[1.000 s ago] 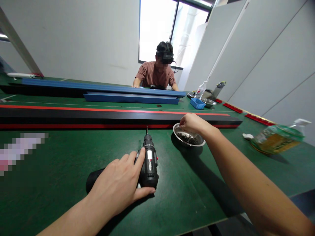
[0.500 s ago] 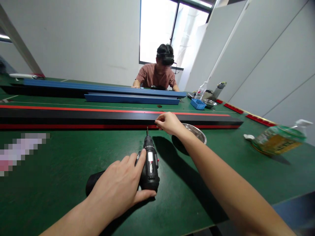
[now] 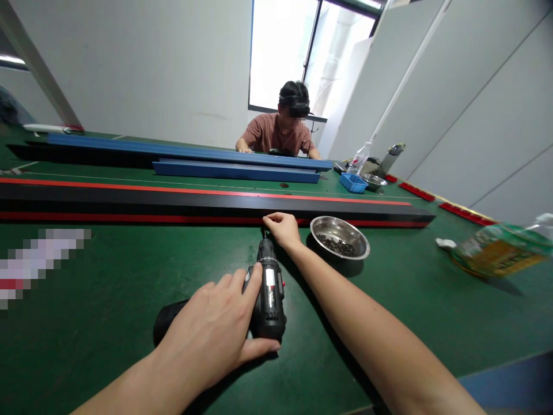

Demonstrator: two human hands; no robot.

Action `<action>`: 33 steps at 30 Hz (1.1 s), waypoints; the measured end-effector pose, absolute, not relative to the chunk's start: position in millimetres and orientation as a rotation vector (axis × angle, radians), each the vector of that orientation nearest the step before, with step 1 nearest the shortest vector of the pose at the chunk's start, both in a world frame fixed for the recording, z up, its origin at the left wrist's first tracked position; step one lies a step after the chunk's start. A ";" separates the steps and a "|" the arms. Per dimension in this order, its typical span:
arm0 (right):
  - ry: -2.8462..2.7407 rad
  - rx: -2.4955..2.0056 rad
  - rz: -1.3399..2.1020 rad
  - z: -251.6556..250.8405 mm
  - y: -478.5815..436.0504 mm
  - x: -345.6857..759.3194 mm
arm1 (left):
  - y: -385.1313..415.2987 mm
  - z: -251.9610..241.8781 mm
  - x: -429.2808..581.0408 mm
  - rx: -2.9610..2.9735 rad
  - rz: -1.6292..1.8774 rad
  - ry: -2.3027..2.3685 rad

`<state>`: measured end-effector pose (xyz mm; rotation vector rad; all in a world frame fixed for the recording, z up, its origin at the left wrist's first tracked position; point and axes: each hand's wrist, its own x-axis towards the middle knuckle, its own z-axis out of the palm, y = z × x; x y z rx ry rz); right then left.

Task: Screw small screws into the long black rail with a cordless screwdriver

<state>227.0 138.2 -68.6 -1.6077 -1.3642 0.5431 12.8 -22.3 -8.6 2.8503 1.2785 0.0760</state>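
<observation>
My left hand (image 3: 216, 323) is wrapped round a black cordless drill (image 3: 268, 300), which lies on its side on the green table with its bit end pointing away from me. At the tip of the bit, the thumb and fingers of my right hand (image 3: 283, 228) are pinched together; whatever is between them is too small or hidden to make out. Just beyond lies a long black bar with red edges (image 3: 207, 203). Right of my right hand stands a steel bowl (image 3: 365, 249) with many small dark screws (image 3: 337, 245) in it.
Blue metal profiles (image 3: 237, 171) lie farther back, before a seated person (image 3: 280, 129) wearing a headset. A blue basket (image 3: 353, 183), a second bowl (image 3: 374, 182) and a clear bottle (image 3: 360, 157) stand at the back right. A large labelled plastic container (image 3: 503, 251) lies at the right.
My right hand has moved left and nearer, from beside the bar to the drill's bit tip, uncovering the bowl. My left hand still holds the drill in place.
</observation>
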 end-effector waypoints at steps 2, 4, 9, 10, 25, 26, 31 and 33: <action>-1.356 -1.616 0.598 -70.5 141.5 229.2 | -22.3 -9.6 12.5 2.858 0.087 1.280; -1.357 -1.642 0.636 -70.9 144.1 231.0 | -22.4 -10.5 12.3 2.865 0.089 1.276; -1.327 -1.679 0.651 -70.2 145.2 231.7 | -22.0 -11.9 12.1 2.868 0.094 1.277; -1.319 -1.678 0.654 -70.0 145.0 231.5 | -21.9 -11.9 12.1 2.868 0.099 1.279; -1.321 -1.645 0.682 -65.6 136.1 230.5 | -23.1 -11.9 11.0 2.878 0.084 1.285; -1.324 -1.639 0.681 -65.4 135.4 230.4 | -23.2 -12.1 11.0 2.878 0.088 1.283; -1.248 -1.528 0.730 -65.3 131.5 228.7 | -23.5 -11.7 11.4 2.871 0.090 1.279; -1.227 -1.438 0.789 -65.4 130.4 228.3 | -23.3 -11.5 11.4 2.868 0.093 1.279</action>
